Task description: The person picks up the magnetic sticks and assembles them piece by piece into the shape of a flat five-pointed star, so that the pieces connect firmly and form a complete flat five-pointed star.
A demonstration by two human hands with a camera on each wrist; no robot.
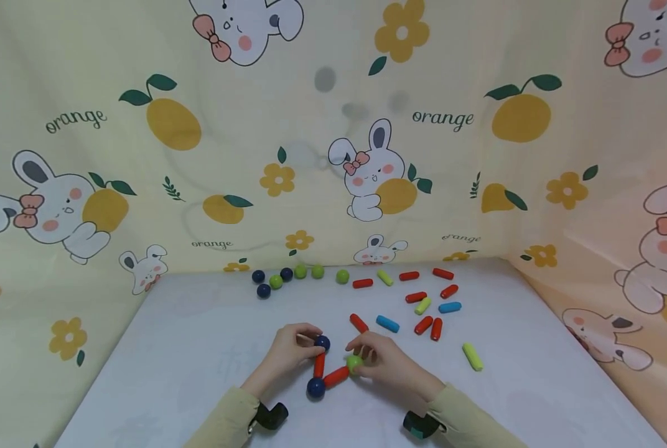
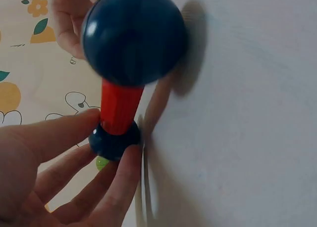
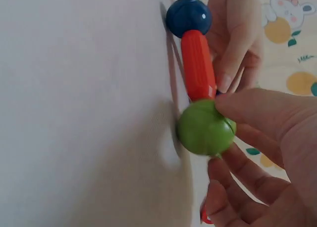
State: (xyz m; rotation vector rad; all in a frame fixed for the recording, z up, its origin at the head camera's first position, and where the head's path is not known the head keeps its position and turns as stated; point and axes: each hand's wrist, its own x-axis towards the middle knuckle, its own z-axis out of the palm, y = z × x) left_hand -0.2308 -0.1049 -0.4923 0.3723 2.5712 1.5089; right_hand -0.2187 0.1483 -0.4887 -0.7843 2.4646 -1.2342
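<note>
My left hand (image 1: pixel 292 350) pinches a dark blue ball (image 1: pixel 322 343) at the far end of a red rod (image 1: pixel 319 366). That rod joins a second dark blue ball (image 1: pixel 316 388) nearer to me on the table. From this nearer ball another red rod (image 1: pixel 336 376) runs off to the right. At its end is a green ball (image 1: pixel 354 364), gripped between thumb and fingers of my right hand (image 1: pixel 386 361). In the right wrist view the green ball (image 3: pixel 207 128) touches the rod's end. The left wrist view shows the nearer blue ball (image 2: pixel 134 36) large in front.
Blue and green balls (image 1: pixel 317 271) lie along the back left. Red, blue and yellow-green rods (image 1: pixel 415 297) are scattered at the back right. A red rod (image 1: pixel 358 323) and a blue rod (image 1: pixel 387 323) lie just beyond my hands. A patterned cloth (image 1: pixel 277 236) hangs behind the white table (image 1: pixel 199 348).
</note>
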